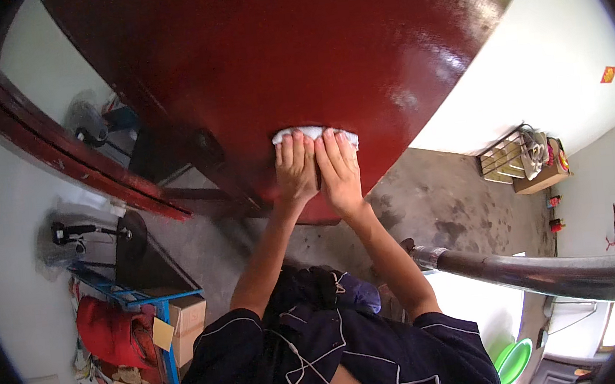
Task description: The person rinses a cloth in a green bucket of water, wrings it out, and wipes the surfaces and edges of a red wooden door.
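Observation:
A glossy dark red door (pixel 294 54) fills the upper middle of the head view. Against its surface lies a folded white cloth (pixel 310 132), mostly hidden beneath both hands. My left hand (pixel 297 168) presses flat on the cloth's left half, fingers pointing up the door. Beside it, my right hand (pixel 338 167) covers the right half the same way, with fingertips near the cloth's upper edge. The two hands are side by side, almost touching at the thumbs.
On the left are a dark red door frame (pixel 87 152) and a blue metal rack (pixel 167 339) with papers and a red bundle (pixel 115 330). A metal pipe (pixel 542 269) crosses at right. Farther off are a wire rack (pixel 504 159) and a green basin (pixel 515 362).

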Demonstrator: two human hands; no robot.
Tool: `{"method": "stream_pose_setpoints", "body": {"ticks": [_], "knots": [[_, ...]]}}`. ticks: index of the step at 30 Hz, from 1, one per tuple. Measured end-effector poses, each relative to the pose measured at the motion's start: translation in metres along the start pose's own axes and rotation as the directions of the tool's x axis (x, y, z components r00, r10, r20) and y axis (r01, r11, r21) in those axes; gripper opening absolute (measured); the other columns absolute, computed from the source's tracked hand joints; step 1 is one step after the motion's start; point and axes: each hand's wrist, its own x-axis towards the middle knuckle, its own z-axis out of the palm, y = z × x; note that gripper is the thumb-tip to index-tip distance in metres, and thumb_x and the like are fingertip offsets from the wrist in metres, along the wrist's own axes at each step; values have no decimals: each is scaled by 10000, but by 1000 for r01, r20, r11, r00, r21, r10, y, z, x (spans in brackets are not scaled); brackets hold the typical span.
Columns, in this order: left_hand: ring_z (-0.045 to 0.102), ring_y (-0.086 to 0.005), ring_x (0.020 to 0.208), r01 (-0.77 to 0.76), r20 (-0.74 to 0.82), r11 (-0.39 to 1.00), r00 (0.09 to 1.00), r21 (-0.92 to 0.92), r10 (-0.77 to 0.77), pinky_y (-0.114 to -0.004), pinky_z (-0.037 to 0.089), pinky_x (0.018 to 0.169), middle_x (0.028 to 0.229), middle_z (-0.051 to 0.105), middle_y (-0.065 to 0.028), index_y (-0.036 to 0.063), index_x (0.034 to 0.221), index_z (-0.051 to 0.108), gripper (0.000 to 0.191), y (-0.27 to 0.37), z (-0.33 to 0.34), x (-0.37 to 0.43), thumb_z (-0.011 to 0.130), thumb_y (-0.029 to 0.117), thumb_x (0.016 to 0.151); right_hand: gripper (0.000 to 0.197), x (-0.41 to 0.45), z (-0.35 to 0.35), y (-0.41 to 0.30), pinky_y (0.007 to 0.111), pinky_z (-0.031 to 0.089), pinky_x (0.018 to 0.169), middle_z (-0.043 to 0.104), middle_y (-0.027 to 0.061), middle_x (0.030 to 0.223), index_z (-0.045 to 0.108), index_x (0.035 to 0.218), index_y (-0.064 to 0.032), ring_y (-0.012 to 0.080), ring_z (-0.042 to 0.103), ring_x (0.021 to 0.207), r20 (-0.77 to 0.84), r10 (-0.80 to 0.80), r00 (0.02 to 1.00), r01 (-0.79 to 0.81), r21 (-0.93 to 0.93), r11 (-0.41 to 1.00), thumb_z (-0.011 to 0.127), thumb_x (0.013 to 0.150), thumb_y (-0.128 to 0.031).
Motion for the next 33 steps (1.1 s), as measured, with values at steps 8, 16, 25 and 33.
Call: {"method": "stream_pose_setpoints", "body": {"ticks": [8,16,25,33], "knots": [[414,-356,1241,-43,-111,995,992,90,53,-487,294,1069,1340,447,-162,30,1178,511,404,-67,-5,-43,533,307,884,472,-8,38,-29,430,425,988,503,107,1357,563,1269,-75,303,501,1222,98,-65,993,55,102,993,553,800,-32],[463,-450,1052,-20,96,996,995,86,11,-578,382,937,1210,450,-278,-102,1126,452,501,-62,-1,-100,536,305,845,489,-59,76,-29,344,416,1013,506,-8,1363,524,1308,-125,164,509,1215,194,-38,980,41,-12,999,521,821,-171],[254,-586,1258,120,209,991,969,62,-130,-638,234,1056,1360,278,-390,-208,1225,339,665,-30,12,-97,537,305,851,469,-39,39,-16,356,438,994,534,47,1328,551,1273,-104,211,528,1193,239,-88,967,89,5,996,495,812,-168],[241,-500,1321,-15,15,1000,1000,24,15,-595,209,1084,1429,280,-284,-100,1294,381,524,-1,14,-54,479,234,902,439,-41,8,5,357,416,1011,522,25,1344,552,1282,-139,193,510,1213,173,11,985,10,-120,993,485,851,-190]]}}
